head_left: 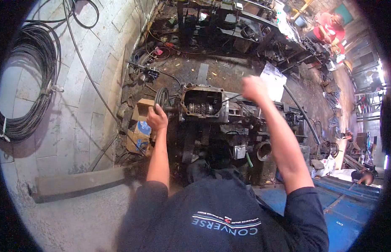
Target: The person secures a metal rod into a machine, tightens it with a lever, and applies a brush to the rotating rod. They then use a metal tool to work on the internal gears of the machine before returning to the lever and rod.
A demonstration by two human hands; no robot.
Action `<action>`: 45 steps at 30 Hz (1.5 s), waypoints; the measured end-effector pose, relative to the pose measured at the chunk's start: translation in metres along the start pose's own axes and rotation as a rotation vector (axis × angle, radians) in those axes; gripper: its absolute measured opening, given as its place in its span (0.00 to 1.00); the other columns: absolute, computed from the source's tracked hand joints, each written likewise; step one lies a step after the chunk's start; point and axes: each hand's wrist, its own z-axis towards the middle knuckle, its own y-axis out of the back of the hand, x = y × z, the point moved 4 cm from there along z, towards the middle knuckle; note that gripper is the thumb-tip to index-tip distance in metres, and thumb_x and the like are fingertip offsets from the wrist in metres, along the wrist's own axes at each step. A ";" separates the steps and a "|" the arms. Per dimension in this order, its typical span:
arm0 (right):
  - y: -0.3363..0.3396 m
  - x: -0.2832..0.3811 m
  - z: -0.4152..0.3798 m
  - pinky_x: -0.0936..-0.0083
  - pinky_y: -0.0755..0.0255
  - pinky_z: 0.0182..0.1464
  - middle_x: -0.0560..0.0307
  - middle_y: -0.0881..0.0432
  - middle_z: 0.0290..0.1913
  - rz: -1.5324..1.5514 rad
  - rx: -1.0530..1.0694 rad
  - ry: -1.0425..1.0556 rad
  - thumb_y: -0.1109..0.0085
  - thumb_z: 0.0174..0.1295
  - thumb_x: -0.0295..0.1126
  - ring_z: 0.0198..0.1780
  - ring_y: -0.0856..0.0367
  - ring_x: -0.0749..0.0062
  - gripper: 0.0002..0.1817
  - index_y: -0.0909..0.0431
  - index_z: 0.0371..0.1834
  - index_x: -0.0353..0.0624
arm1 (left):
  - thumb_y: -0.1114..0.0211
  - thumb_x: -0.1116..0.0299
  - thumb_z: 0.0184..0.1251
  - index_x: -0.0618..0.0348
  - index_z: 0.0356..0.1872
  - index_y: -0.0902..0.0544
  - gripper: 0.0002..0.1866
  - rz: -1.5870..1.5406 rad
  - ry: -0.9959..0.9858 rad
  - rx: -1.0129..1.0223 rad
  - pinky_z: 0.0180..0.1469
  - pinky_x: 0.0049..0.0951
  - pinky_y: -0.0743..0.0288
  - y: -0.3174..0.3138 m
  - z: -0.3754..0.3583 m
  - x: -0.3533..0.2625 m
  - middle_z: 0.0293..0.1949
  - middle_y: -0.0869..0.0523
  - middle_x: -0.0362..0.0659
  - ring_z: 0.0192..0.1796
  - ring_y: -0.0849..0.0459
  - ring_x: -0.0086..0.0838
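Note:
My left hand point(157, 117) is closed around the lower rim of a dark handwheel point(161, 97), which stands at the left end of a machine. Beside it is a metal gear housing point(223, 110) with its top off, showing a shaft with several gears point(200, 109) inside. My right hand point(255, 89) is a closed fist, raised above the machine to the right of the housing. A thin dark rod point(232, 98) runs from the housing's right edge up to this fist; its far end is hidden in my fingers.
A torn cardboard box point(138, 138) lies left of the machine. Coiled cable point(52, 75) hangs on the block wall. A white sheet point(272, 82) lies behind my right hand. Far right, a person in red point(330, 28) sits near a cluttered bench; another person's head point(366, 178) shows lower right.

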 end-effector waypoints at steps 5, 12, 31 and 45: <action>-0.015 -0.010 -0.013 0.62 0.18 0.43 0.45 0.13 0.33 0.074 0.071 -0.121 0.38 0.47 0.32 0.40 0.12 0.52 0.09 0.13 0.28 0.41 | 0.47 0.48 0.72 0.64 0.34 0.21 0.25 -0.001 -0.073 -0.113 0.36 0.56 0.29 -0.007 -0.004 0.005 0.29 0.17 0.61 0.34 0.19 0.60; -0.028 -0.019 -0.042 0.60 0.19 0.41 0.42 0.14 0.32 0.119 0.067 -0.164 0.36 0.47 0.33 0.38 0.12 0.50 0.09 0.12 0.27 0.41 | 0.47 0.48 0.72 0.65 0.33 0.21 0.25 -0.013 -0.054 -0.091 0.36 0.55 0.28 -0.009 0.001 0.007 0.30 0.16 0.61 0.34 0.18 0.59; -0.216 -0.116 -0.251 0.77 0.38 0.28 0.65 0.22 0.22 1.445 -0.094 -0.681 0.34 0.62 0.37 0.25 0.32 0.83 0.12 0.18 0.31 0.37 | 0.40 0.66 0.70 0.65 0.69 0.38 0.30 0.116 0.121 -0.169 0.60 0.51 0.31 0.017 -0.122 -0.018 0.63 0.29 0.61 0.63 0.29 0.54; -0.387 -0.264 -0.544 0.81 0.47 0.18 0.67 0.29 0.15 1.813 -0.155 -0.975 0.39 0.63 0.36 0.15 0.36 0.83 0.11 0.22 0.24 0.45 | 0.47 0.51 0.67 0.56 0.69 0.33 0.32 -0.444 1.139 0.816 0.58 0.54 0.28 -0.147 -0.552 -0.045 0.62 0.23 0.54 0.59 0.23 0.55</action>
